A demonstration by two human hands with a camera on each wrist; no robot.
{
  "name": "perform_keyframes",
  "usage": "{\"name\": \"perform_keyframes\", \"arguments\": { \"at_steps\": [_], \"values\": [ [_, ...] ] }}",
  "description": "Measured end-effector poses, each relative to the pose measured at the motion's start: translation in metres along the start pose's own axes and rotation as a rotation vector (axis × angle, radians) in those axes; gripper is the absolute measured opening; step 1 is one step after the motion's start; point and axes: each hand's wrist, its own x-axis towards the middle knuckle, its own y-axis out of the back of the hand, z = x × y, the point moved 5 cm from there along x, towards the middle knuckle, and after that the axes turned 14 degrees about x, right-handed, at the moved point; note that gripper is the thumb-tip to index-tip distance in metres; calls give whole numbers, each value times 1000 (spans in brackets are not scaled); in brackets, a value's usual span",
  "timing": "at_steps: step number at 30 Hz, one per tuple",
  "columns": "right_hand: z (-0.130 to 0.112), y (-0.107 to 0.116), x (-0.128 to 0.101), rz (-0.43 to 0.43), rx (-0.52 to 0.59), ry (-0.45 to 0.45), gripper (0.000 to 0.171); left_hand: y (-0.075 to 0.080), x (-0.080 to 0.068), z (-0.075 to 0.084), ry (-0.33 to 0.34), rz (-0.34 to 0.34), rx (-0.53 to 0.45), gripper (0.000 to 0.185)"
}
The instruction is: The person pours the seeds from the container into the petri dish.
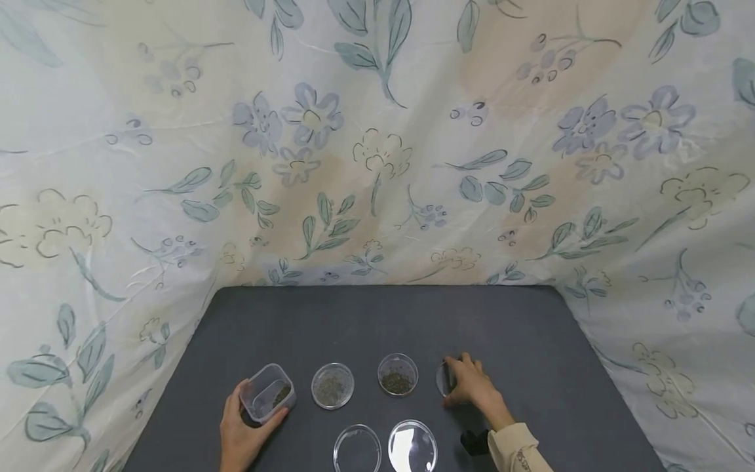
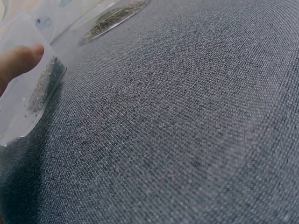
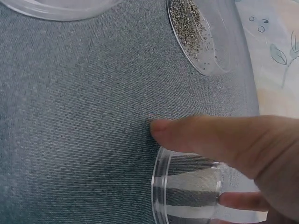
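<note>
Clear plastic dominates this bench scene on a dark grey woven mat [image 1: 377, 321]. The right hand [image 1: 468, 387] holds an empty round dish lid [image 1: 443, 379] tipped up on its edge at the right end of the far row, thumb [image 3: 196, 135] over the rim and a finger beneath, so the lid is pinched rather than clasped. The left hand [image 1: 242, 432] curls round a small rectangular tub [image 1: 268, 392] tilted at the mat's left, its thumb [image 2: 18, 60] pressed on the wall; dark granules [image 2: 44, 86] lie against the lower side. Between the hands stand two shallow dishes with granules, one left [image 1: 333, 385] and one right [image 1: 398, 374]; nearer the person lie an empty dish [image 1: 356, 449] and a second lid [image 1: 413, 447]. Judged by appearance, the pinched lid is light, stiff, smooth and likely slippery, and its thin wall may crack if squeezed; it is best taken by opposite points of the rim. A floral cloth [image 1: 377, 131] backs the scene.
</note>
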Motion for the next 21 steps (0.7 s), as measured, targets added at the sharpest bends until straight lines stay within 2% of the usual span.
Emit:
{"name": "perform_keyframes", "arguments": {
  "at_steps": [3, 6, 9, 13, 17, 21],
  "values": [
    [-1, 2, 3, 46, 33, 27, 94, 0, 0, 0, 7, -6, 8, 104],
    [-5, 6, 9, 157, 99, 103, 87, 0, 0, 0, 7, -6, 10, 104],
    [-11, 7, 14, 307, 214, 239, 80, 0, 0, 0, 3, -6, 11, 104],
    [-21, -1, 18, 430, 398, 356, 76, 0, 0, 1, 7, -13, 11, 105],
    [-35, -19, 17, 477, 489, 442, 71, -1, 1, 0, 9, -17, 5, 104],
    [-46, -40, 14, 491, 450, 541, 67, -1, 2, 0, 5, -12, -4, 105]
  ]
}}
